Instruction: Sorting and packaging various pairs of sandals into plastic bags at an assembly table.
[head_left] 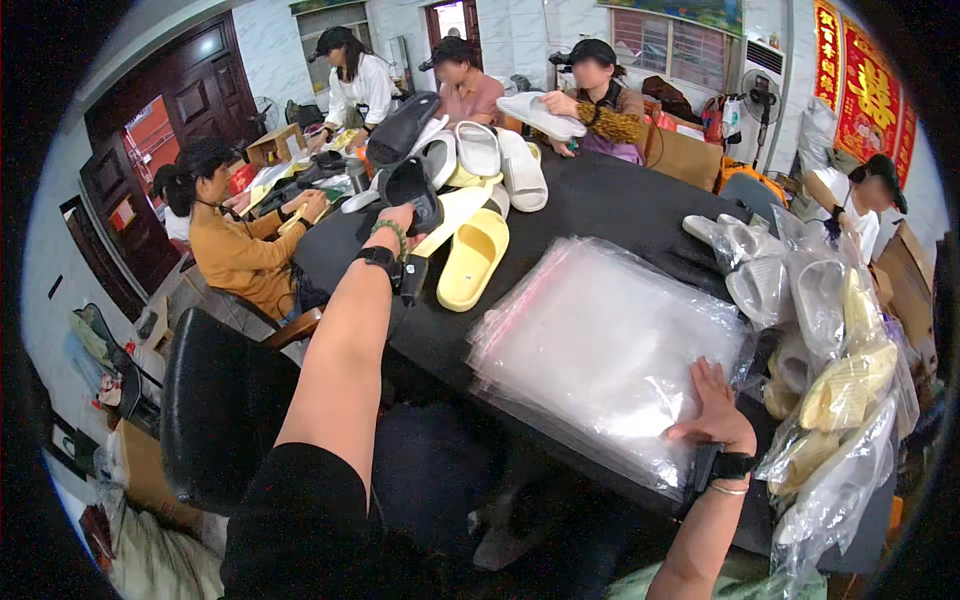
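My left hand (402, 214) reaches far out over the black table (620, 205) and grips a black slipper (411, 186) at the edge of a slipper pile. That pile holds white slippers (478, 150), yellow slippers (472, 257) and another black slipper (402, 127). My right hand (716, 407) lies flat, fingers spread, on a stack of clear plastic bags (600, 340) at the near side of the table. Both wrists carry black bands.
Bagged slippers (830, 370) are heaped at the table's right. Several people sit around the far and left sides; one holds a white slipper (540, 113). A black chair (215, 400) stands to my left. Cardboard boxes (690, 157) and a fan (763, 97) are behind.
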